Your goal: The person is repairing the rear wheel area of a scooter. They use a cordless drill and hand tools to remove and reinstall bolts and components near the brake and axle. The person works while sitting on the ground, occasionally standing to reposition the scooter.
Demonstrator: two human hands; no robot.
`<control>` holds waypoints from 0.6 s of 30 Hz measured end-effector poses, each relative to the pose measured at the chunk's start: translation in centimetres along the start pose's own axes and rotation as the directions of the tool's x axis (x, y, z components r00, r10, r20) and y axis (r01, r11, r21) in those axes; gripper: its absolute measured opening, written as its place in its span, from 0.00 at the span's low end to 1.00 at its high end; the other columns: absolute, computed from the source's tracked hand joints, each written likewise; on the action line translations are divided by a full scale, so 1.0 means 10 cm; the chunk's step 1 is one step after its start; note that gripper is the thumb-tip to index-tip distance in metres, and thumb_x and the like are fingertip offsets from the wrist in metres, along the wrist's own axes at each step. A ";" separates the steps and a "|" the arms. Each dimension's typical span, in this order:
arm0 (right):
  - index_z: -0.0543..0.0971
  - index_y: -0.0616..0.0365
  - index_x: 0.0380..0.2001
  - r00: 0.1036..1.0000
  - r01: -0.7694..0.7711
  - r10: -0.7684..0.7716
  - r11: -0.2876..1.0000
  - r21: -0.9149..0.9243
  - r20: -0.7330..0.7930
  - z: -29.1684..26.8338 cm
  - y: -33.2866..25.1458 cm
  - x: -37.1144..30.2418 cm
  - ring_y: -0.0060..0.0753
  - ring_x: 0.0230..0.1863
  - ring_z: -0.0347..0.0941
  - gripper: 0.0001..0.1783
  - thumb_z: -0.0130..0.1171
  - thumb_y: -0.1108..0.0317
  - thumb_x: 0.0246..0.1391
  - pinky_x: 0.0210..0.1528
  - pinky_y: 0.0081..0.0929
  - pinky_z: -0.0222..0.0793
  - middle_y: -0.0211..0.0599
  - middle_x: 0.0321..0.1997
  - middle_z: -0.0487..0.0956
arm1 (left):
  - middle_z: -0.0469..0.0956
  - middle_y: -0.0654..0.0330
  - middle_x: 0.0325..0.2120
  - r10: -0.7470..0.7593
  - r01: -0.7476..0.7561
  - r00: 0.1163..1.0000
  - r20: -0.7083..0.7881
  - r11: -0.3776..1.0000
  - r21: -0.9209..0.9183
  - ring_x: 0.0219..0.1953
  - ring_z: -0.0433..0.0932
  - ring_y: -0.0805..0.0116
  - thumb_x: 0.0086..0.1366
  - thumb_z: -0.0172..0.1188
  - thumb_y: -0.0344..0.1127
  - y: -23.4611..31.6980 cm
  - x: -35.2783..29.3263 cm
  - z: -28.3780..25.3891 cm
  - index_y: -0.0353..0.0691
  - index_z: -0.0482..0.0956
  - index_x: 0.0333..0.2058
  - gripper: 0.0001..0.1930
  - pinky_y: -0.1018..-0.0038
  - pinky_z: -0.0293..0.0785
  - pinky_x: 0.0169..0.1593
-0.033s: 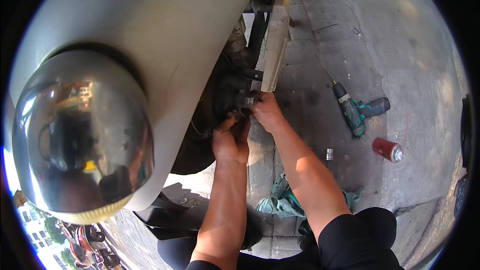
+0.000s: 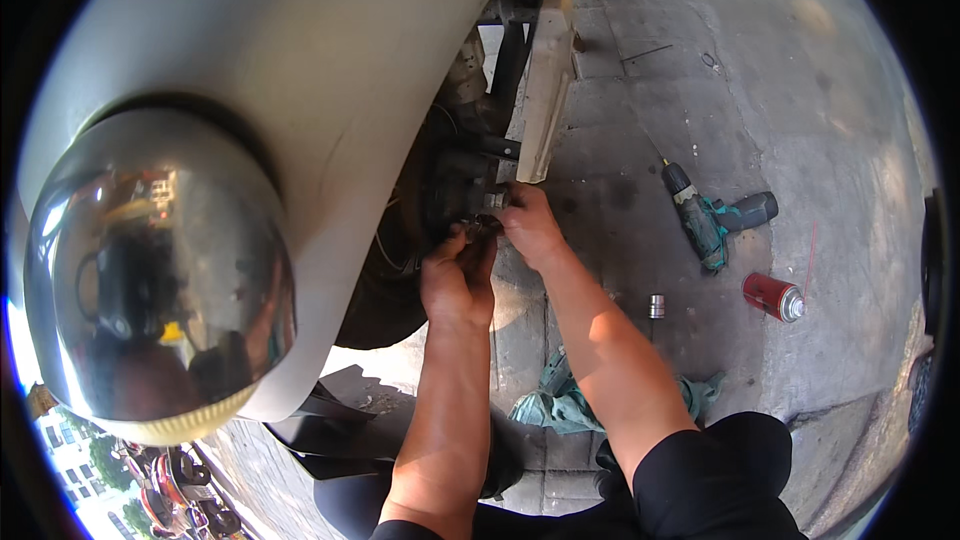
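Both hands work at the dark wheel hub [image 2: 450, 190] under the pale body of a vehicle. My left hand [image 2: 458, 285] is below the hub, palm up, its fingers curled round a small metal part [image 2: 474, 228] that they largely hide. From the right, my right hand [image 2: 530, 227] comes in with bent fingers pressed together just beside a silver cylindrical fitting [image 2: 496, 200]. What its fingertips grip is too small and shaded to make out. The dark tyre [image 2: 375, 310] stands left of my left hand, and a whitish panel [image 2: 546, 80] hangs above my right hand.
A chrome headlight housing [image 2: 165, 260] bulges at the left. On the paving to the right lie a teal and black cordless drill [image 2: 707, 225], a red spray can [image 2: 770, 297] and a silver socket [image 2: 656, 306]. Green cloth [image 2: 560, 405] lies beneath my right forearm.
The view has shifted very slightly. Both hands stay at the hub, with my right fingers a little differently bent beside the fitting.
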State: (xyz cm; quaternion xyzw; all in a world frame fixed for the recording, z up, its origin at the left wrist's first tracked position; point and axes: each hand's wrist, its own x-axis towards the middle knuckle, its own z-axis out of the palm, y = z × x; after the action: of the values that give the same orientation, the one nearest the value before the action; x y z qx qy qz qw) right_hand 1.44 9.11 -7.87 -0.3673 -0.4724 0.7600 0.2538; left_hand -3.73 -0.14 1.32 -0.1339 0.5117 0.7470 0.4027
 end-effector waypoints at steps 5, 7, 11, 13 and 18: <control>0.76 0.61 0.44 0.961 -0.223 0.261 0.542 0.810 0.090 0.46 0.23 -0.52 0.32 0.43 0.76 0.23 0.44 0.50 0.69 0.46 0.29 0.74 0.36 0.42 0.79 | 0.75 0.55 0.42 -0.009 0.009 0.999 -0.042 1.000 -0.006 0.48 0.75 0.56 0.66 0.54 0.29 0.03 -0.04 0.05 0.36 0.74 0.43 0.08 0.61 0.75 0.54; 0.75 0.59 0.47 0.979 -0.178 0.164 0.381 0.907 0.123 0.59 0.39 -0.59 0.32 0.48 0.74 0.22 0.41 0.52 0.70 0.55 0.31 0.70 0.37 0.47 0.78 | 0.75 0.53 0.43 0.008 -0.007 0.997 -0.074 1.000 0.012 0.49 0.74 0.52 0.67 0.53 0.29 0.02 -0.05 0.04 0.35 0.73 0.44 0.09 0.55 0.73 0.57; 0.74 0.59 0.49 0.989 -0.126 0.108 0.248 0.960 0.102 0.78 0.64 -0.56 0.30 0.50 0.72 0.23 0.37 0.52 0.72 0.57 0.30 0.69 0.36 0.49 0.76 | 0.76 0.50 0.44 0.001 0.001 0.997 -0.083 1.000 0.029 0.51 0.74 0.49 0.68 0.53 0.32 0.02 -0.01 0.03 0.34 0.73 0.45 0.10 0.51 0.71 0.60; 0.73 0.58 0.50 0.988 -0.113 0.130 0.213 0.971 0.086 0.84 0.69 -0.55 0.29 0.50 0.72 0.23 0.36 0.52 0.72 0.56 0.29 0.70 0.35 0.49 0.76 | 0.76 0.50 0.44 0.007 -0.004 0.998 -0.070 0.999 0.034 0.51 0.74 0.49 0.68 0.52 0.32 0.02 -0.01 0.01 0.34 0.72 0.45 0.10 0.51 0.71 0.61; 0.73 0.57 0.52 0.999 -0.044 -0.002 0.304 0.952 0.047 0.89 0.68 -0.57 0.26 0.48 0.73 0.22 0.36 0.52 0.72 0.53 0.26 0.72 0.33 0.49 0.77 | 0.76 0.50 0.44 -0.009 0.009 0.997 -0.080 1.000 -0.001 0.51 0.73 0.50 0.68 0.52 0.32 0.03 0.00 0.01 0.34 0.72 0.45 0.10 0.51 0.70 0.61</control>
State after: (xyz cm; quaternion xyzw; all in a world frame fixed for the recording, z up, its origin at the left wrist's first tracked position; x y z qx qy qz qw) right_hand -2.49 -2.70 -9.65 -0.1381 0.0669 0.9025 0.4024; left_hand -3.94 -0.09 1.50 -0.1662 0.5266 0.7395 0.3851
